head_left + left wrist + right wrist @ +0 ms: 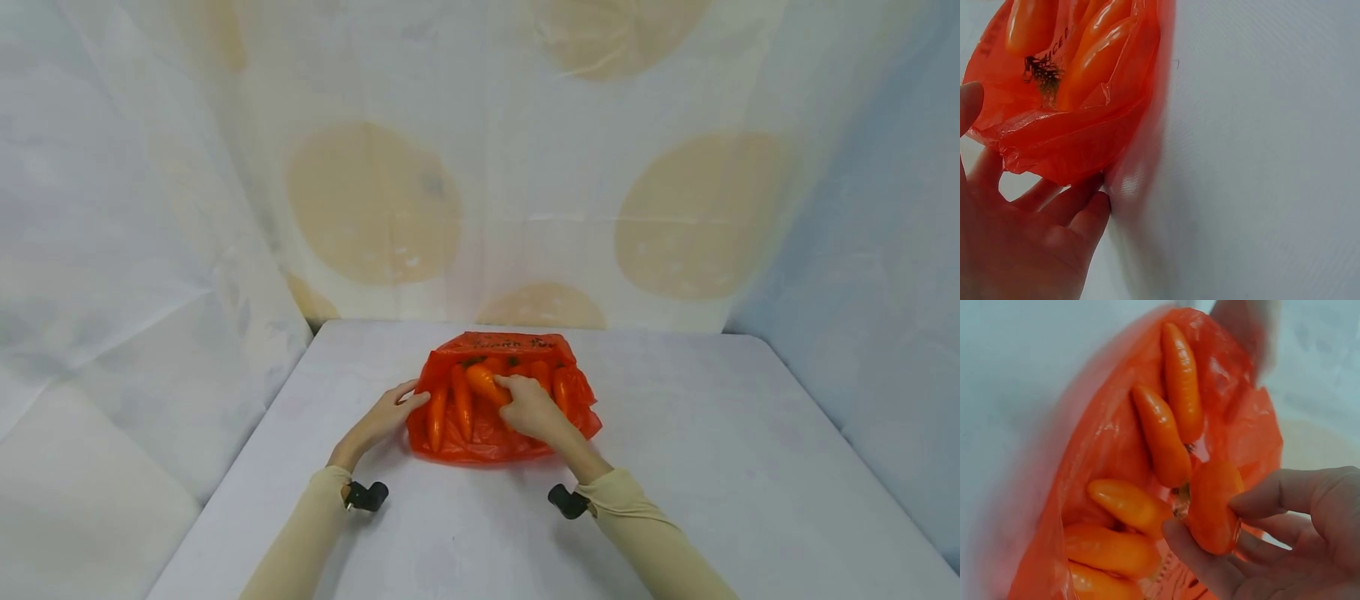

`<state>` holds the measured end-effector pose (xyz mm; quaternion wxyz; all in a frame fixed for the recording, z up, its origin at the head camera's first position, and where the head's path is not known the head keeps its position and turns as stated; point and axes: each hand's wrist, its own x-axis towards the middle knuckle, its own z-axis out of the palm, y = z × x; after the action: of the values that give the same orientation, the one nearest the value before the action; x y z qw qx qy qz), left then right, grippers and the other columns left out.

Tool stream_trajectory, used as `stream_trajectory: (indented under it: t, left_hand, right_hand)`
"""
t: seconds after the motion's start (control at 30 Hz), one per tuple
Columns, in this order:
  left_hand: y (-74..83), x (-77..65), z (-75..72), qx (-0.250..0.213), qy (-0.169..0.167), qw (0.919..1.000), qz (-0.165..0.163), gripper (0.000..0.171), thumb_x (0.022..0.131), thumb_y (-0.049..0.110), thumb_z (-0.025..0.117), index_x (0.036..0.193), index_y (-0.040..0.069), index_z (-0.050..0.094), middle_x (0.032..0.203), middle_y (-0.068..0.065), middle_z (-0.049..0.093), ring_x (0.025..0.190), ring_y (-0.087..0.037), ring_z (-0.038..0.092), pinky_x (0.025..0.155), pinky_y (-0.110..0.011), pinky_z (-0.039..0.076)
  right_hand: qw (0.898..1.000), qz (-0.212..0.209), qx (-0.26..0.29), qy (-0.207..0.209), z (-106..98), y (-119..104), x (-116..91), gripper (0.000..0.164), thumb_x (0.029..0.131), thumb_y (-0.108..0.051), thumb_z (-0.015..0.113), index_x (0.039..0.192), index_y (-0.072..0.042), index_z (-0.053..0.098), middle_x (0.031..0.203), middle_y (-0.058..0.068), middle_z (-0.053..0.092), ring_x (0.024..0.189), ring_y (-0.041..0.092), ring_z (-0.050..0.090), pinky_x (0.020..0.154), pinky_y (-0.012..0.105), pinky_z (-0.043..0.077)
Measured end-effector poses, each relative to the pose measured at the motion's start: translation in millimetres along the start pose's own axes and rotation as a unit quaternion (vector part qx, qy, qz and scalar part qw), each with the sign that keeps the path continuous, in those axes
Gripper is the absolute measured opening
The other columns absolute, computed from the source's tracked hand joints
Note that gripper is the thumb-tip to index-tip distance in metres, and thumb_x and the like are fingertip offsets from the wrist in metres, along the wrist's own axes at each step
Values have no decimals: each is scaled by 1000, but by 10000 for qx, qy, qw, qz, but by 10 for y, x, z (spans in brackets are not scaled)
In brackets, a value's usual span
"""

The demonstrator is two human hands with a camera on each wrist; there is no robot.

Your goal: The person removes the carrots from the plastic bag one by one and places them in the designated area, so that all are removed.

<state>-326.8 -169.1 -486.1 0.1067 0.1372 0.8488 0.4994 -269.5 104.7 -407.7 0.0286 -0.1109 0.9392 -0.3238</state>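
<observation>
A red plastic bag point(487, 450) lies with its mouth spread, holding several glossy orange carrots point(461, 404), some showing dark green tops. My left hand point(386, 417) holds the bag's left side: the thumb is by the rim and the fingers lie against the outside. In the left wrist view those fingers point(1088, 215) reach under the bag's edge point(1066, 147). My right hand point(531, 408) reaches into the bag and grips one orange carrot point(1213, 506) between thumb and fingers, near the other carrots point(1163, 434). Its lower end is partly covered by the fingers.
The bag rests on a white table point(712, 467), towards its far edge. A pale curtain point(525, 167) with tan circles hangs behind, and white sheets point(112, 333) flank both sides. Each wrist wears a small black camera point(367, 497).
</observation>
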Motion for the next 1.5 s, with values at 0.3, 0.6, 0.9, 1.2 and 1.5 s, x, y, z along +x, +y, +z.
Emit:
stream_trajectory:
  t: [0.3, 0.6, 0.9, 1.2, 1.5]
  left_hand:
    - [-2, -36, -4, -43, -24, 10000, -77, 64, 97, 50, 55, 150, 16, 43, 155, -11, 40, 145, -35, 31, 114, -62, 27]
    - [8, -75, -5, -72, -85, 9999, -100, 64, 97, 52, 55, 151, 18, 43, 156, -10, 39, 145, -35, 31, 114, -63, 27]
    - [28, -89, -15, -39, -83, 9999, -134, 65, 97, 52, 54, 151, 19, 42, 156, -10, 39, 144, -36, 31, 113, -64, 28]
    - [51, -101, 13, -109, -121, 9997, -168, 63, 97, 51, 55, 150, 20, 43, 155, -10, 40, 144, -36, 32, 112, -65, 28]
    - [58, -118, 22, -133, -102, 9996, -212, 63, 97, 50, 55, 151, 19, 42, 156, -10, 39, 144, -37, 31, 112, -65, 27]
  right_hand:
    - [9989, -355, 295, -76, -154, 57, -122, 55, 84, 5, 59, 139, -2, 56, 129, 12, 62, 98, 24, 52, 77, 31, 49]
    - [9970, -618, 422, -174, -294, 169, -246, 55, 83, 3, 56, 138, -4, 57, 134, 12, 61, 102, 25, 52, 75, 31, 47]
    - [9955, -615, 693, -218, -492, 246, -361, 58, 83, 6, 54, 140, -7, 56, 135, 15, 59, 101, 28, 51, 59, 28, 45]
    - [9931, -885, 717, -294, -711, 354, -494, 57, 84, 5, 53, 140, -4, 55, 135, 16, 60, 112, 32, 55, 74, 30, 51]
    - [9906, -783, 1111, -172, -960, 515, -584, 57, 85, 5, 51, 141, -2, 53, 137, 21, 57, 112, 35, 55, 70, 31, 54]
